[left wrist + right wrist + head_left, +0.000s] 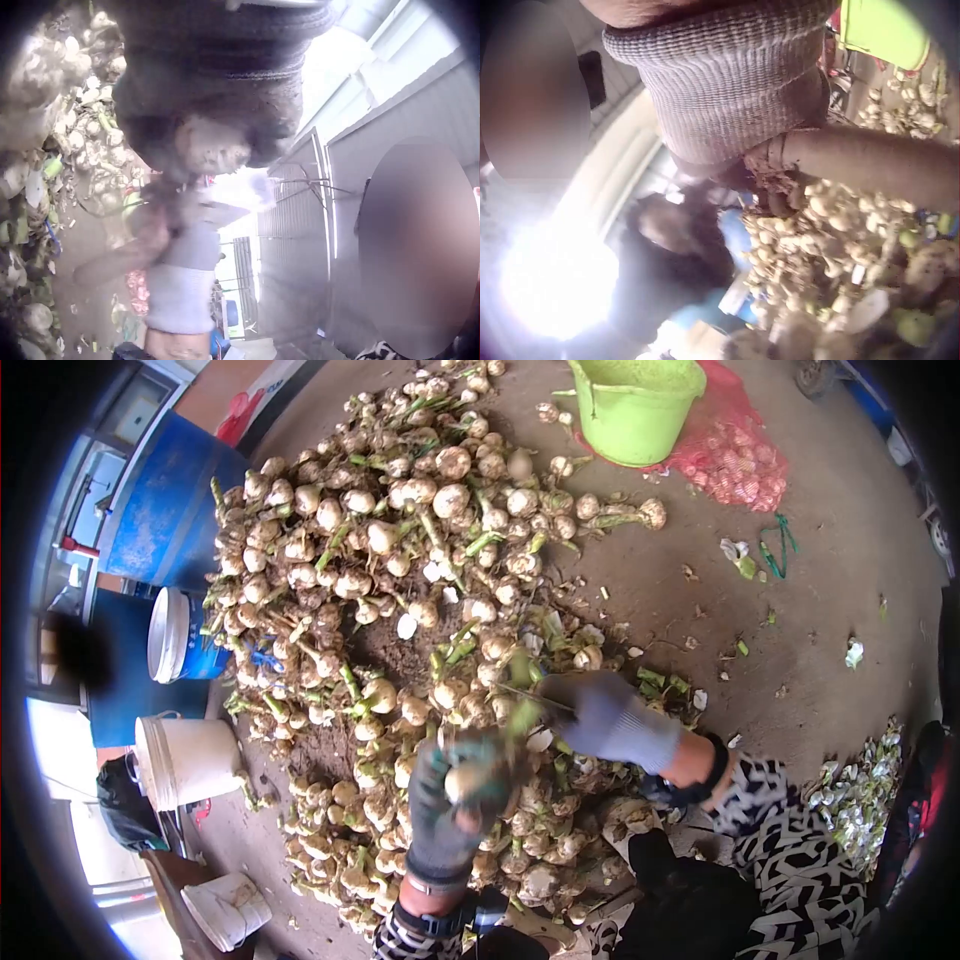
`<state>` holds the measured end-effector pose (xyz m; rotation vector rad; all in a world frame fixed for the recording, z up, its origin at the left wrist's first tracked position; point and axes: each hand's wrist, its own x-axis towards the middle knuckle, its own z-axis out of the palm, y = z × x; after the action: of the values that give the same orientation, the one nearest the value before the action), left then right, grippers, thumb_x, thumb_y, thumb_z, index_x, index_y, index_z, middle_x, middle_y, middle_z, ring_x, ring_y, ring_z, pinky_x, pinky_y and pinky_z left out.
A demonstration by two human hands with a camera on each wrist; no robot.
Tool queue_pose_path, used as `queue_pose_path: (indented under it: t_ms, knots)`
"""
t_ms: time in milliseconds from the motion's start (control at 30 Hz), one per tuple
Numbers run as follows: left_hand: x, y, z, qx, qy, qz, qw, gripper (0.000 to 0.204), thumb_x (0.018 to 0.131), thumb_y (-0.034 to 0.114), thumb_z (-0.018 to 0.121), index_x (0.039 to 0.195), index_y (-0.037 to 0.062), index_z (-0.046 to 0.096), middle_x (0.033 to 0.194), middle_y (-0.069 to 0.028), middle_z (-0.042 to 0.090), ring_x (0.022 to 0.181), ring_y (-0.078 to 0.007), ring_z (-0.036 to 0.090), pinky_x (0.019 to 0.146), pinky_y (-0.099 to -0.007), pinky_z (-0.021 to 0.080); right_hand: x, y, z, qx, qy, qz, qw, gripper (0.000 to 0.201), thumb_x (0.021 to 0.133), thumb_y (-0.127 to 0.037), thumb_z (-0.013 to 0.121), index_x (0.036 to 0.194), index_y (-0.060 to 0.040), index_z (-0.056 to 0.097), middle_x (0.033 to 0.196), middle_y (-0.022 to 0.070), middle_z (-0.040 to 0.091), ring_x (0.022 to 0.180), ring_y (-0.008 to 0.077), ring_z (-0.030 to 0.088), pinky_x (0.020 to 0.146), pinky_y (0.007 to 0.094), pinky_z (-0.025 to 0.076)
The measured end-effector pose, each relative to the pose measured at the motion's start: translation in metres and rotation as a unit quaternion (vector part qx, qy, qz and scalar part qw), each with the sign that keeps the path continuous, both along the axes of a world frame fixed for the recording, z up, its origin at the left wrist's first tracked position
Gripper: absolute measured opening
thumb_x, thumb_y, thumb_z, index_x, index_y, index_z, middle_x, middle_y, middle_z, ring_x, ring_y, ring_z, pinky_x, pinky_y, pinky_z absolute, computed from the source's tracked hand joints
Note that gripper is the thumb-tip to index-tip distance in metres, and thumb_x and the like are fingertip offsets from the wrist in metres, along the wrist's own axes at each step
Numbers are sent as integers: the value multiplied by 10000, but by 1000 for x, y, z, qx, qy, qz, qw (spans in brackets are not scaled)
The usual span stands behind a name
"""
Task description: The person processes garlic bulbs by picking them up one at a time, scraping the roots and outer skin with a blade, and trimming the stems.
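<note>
My left hand (440, 830), in a dark, soiled glove, grips a pale garlic bulb (463, 784) over the heap. A blurred green stalk (522, 712) shows just above it, between the two hands. My right hand (612, 722), in a grey knit glove, holds a bladed hand tool by its round handle (877, 161). The tool's thin dark blade (536, 698) points left, toward the stalk. In the left wrist view the dark glove (210, 90) fills the top, and the right glove (180, 292) appears below it.
A wide heap of garlic (380, 540) with stalks and soil covers the floor. Behind it stand a lime-green bucket (640, 410) and a red mesh sack (735, 460) of bulbs. White buckets (190, 760) and blue barrels (170, 500) line the left. Peelings (860, 800) lie at right.
</note>
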<state>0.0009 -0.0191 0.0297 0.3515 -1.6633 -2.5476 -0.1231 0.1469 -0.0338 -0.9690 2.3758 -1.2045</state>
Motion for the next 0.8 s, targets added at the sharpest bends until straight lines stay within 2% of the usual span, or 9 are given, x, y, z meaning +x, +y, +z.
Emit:
queue_pose_path:
  t_ms: [67,133,200,333,533,600,633,700,800]
  knots:
    - [11,4,14,-74,66,36,994,657,713,501,810,1120,45,570,1041,-97,638,983,-213,616,889,-372,494,-15,-8,-48,200,-11,48,979,132,877,-245,609,946,-141,652,775,153,650,708,340,654,679,434,535]
    - [-2,-23,31,-79,21,-85,993,332,756,216,796,1002,60,637,1010,-88,658,941,-195,634,889,-350,497,-51,-17,-68,201,-35,8,979,191,884,-277,591,1001,-146,665,828,151,669,721,319,665,693,444,538]
    - [0,-73,15,-336,-46,-166,926,274,759,51,724,1012,41,619,986,-75,664,900,-175,639,824,-306,508,-82,-27,-53,161,38,-122,979,210,892,-273,573,1040,-159,670,864,137,681,706,320,668,684,437,544]
    - [16,-139,-25,-442,-164,-234,850,262,833,199,688,1009,6,667,857,-77,678,800,-149,644,721,-292,512,-179,-81,-115,496,252,-33,830,284,893,-173,559,1101,-6,656,1159,230,628,849,344,677,662,489,531]
    - [-4,-142,-25,-592,-206,-170,761,272,897,285,627,941,28,701,770,-120,667,661,-178,639,620,-312,496,-196,-50,-118,313,-48,-123,941,355,870,-246,595,1124,-5,649,1110,215,663,995,318,666,829,445,527]
    - [-30,-117,-23,-559,-120,-120,811,218,893,230,679,1019,52,683,854,-112,690,716,-172,643,672,-304,505,-167,-37,-99,230,-201,-162,938,503,785,-397,731,1075,6,653,1058,204,679,905,263,687,779,377,542]
    - [-35,-108,-45,-322,-137,-67,934,425,843,189,741,1228,88,592,1120,-129,660,992,-197,630,817,-287,511,-149,-30,-93,128,-317,-145,928,469,742,-374,789,1008,-6,670,881,147,698,703,177,666,613,313,543]
    - [-49,-71,-68,-240,70,-43,967,694,836,134,725,1428,71,368,1408,-164,460,1308,-277,432,988,-343,481,-105,-24,-66,-90,-420,-66,901,236,801,-243,748,896,-45,663,672,5,612,553,81,550,462,252,456]
    - [-51,-45,-65,140,-70,-86,984,640,806,-42,686,1381,38,416,1294,-132,566,1143,-196,575,943,-341,511,-60,-24,-43,-225,-355,102,901,176,848,-201,687,931,-48,660,824,12,670,706,86,589,672,256,495]
